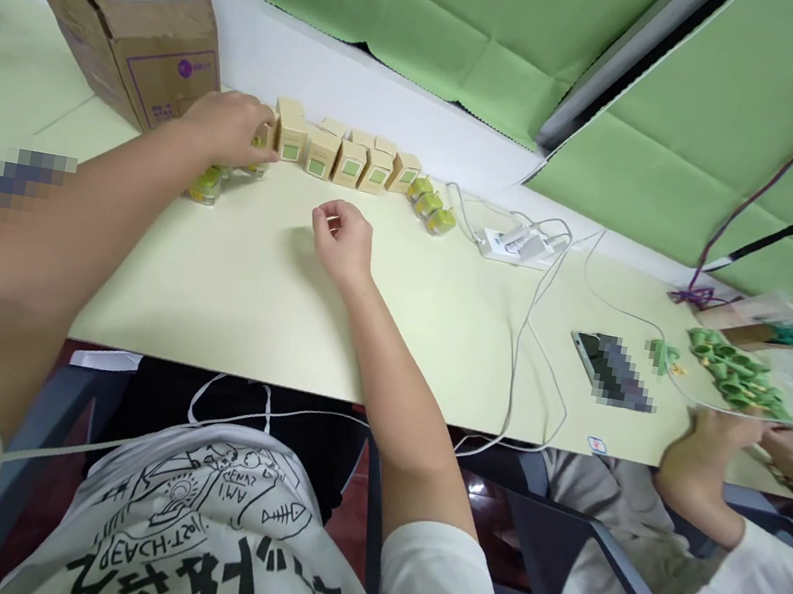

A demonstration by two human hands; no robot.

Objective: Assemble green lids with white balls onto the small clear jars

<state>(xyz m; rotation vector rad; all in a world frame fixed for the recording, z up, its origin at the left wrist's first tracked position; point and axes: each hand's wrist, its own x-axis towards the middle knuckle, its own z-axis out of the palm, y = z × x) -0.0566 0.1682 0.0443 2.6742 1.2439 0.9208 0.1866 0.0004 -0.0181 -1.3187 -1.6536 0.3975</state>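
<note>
My left hand (pixel 231 129) reaches to the back left of the table. Its fingers are closed round a small tan cardboard box (pixel 263 135), largely hidden by them. That box is at the left end of a row of similar upright boxes (pixel 350 164) with green label windows. Beneath and beside this hand are small clear containers with yellow-green contents (pixel 206 185), partly covered by the wrist. My right hand (pixel 345 243) hovers over the table in front of the row, fingers curled in, nothing visible in them.
An open carton (pixel 142 42) stands at the back left. Right of the row are green-topped containers (pixel 431 206), a power strip (pixel 519 244) with loose white cables, and a phone (pixel 609 368). Far right, a co-worker's hands (pixel 731 429) are near green pieces (pixel 734 372).
</note>
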